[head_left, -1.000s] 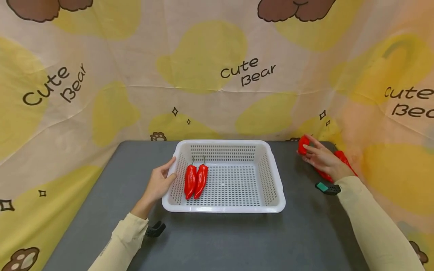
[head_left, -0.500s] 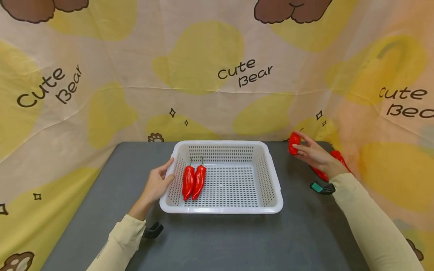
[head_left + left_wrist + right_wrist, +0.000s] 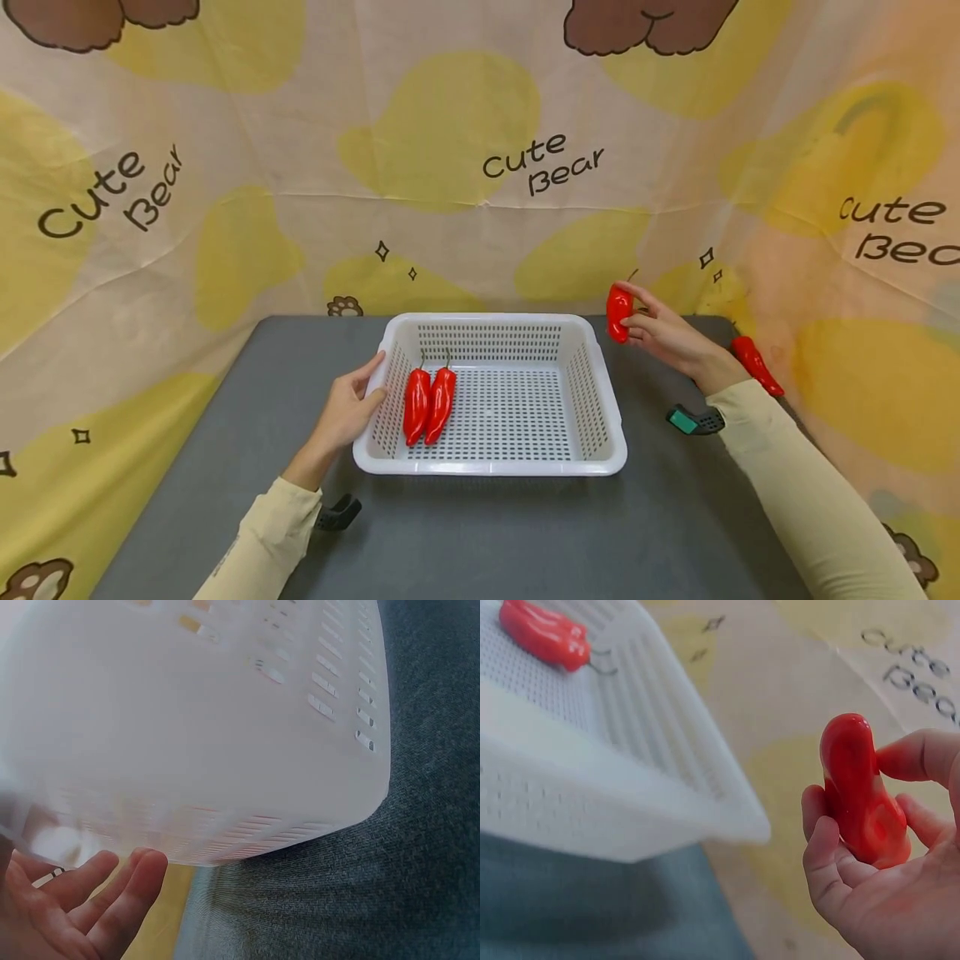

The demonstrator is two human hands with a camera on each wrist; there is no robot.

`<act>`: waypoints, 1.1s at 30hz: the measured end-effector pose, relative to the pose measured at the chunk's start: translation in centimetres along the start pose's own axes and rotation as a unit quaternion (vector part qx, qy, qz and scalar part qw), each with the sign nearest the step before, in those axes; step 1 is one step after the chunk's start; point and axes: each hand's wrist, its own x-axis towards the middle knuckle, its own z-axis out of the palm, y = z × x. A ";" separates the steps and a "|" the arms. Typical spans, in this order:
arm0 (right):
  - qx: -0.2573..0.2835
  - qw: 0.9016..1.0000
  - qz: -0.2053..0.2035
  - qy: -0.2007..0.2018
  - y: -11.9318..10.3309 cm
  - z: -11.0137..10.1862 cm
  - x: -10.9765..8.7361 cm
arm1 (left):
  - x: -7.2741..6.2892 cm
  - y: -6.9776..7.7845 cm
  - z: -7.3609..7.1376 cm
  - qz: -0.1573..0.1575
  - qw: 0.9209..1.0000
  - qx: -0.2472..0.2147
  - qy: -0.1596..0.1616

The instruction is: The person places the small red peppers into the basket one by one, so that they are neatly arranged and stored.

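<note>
A white perforated plastic basket [image 3: 491,467] stands on the dark table, with two red chili peppers [image 3: 442,406] side by side in its left part, stems toward the back. My left hand [image 3: 347,407] holds the basket's left rim, thumb over the edge; in the left wrist view, its fingers [image 3: 139,889] lie along the outer wall. Beyond the basket's back right corner, my right hand [image 3: 671,335] holds up another red chili pepper [image 3: 618,314] between thumb and fingers, stem pointing up. The right wrist view shows this pepper [image 3: 855,791] in the fingers, apart from the basket.
A further red chili pepper [image 3: 757,365] lies at the table's right edge, by the right forearm. A patterned cloth [image 3: 450,167] rises behind the table and along both sides. Grey table surface [image 3: 487,533] extends in front of the basket.
My right hand has moved left with its chili pepper, from the right back corner toward the basket. A pepper seen earlier under that hand is now hidden. The left hand keeps its hold.
</note>
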 end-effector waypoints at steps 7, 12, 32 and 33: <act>0.004 0.999 -0.022 -0.029 -1.3 2.5 1.0 | 0.1 0.0 -0.2 -0.003 1.000 0.007 0.000; -0.026 0.998 -0.032 -0.040 -2.4 4.4 1.7 | 0.2 0.1 -0.4 0.001 1.000 0.009 0.002; -0.022 0.995 -0.056 -0.083 -2.6 12.1 4.8 | 0.0 0.3 -0.1 -0.002 1.000 0.009 0.003; -0.019 0.995 -0.056 -0.085 -2.5 12.4 4.9 | -0.1 0.3 -0.1 -0.001 1.000 0.006 0.002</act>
